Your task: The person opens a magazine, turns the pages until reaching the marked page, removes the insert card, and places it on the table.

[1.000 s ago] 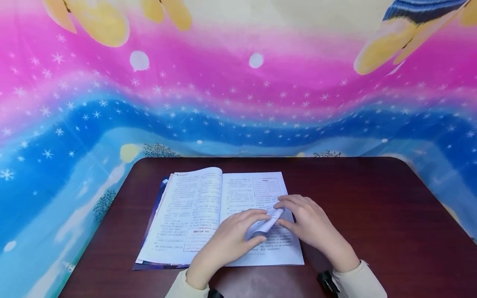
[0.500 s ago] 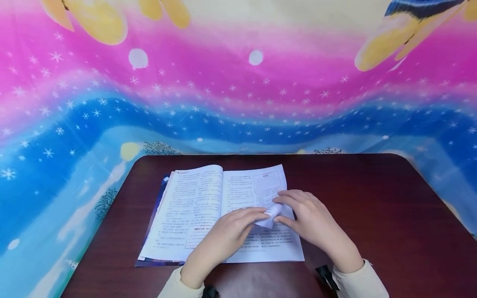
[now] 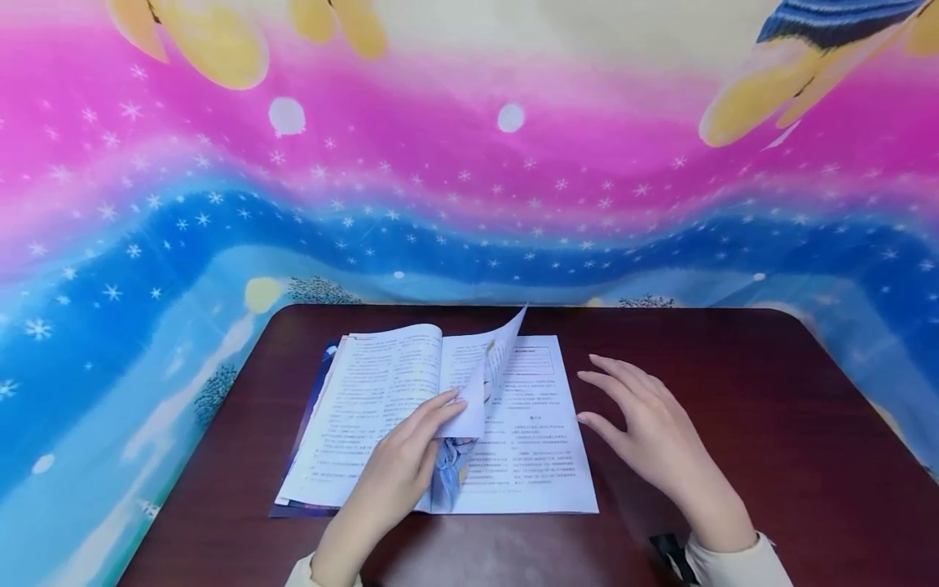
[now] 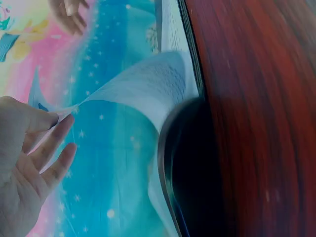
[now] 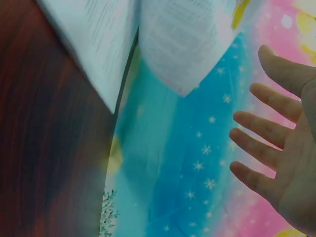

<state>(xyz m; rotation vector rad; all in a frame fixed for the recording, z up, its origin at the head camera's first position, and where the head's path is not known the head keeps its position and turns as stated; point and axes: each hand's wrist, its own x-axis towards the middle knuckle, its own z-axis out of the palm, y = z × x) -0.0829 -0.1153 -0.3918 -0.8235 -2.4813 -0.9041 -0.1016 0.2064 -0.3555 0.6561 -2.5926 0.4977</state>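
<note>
An open magazine (image 3: 352,408) lies on the table, its printed text running in columns. My left hand (image 3: 396,456) pinches one lifted page (image 3: 473,399) from the right half and bends it over toward the left. Blue print shows on the underside of that page. In the left wrist view the page (image 4: 148,84) arches up from the magazine to the thumb and fingers of the left hand (image 4: 24,163). To the right of the magazine, my right hand (image 3: 653,424) is in the air with its fingers spread, holding nothing. The right wrist view shows its palm and separated fingers (image 5: 261,131).
The dark reddish-brown table (image 3: 792,448) has rounded far corners. Behind it hangs a colourful cloth (image 3: 455,196) with snowflakes in pink and blue. A dark blue cover edge (image 3: 311,399) sticks out under the magazine's left side.
Both hands were together at a curled part of the right page. The left hand has since drawn that page up and leftward, uncovering another page; the right hand let go and moved right.
</note>
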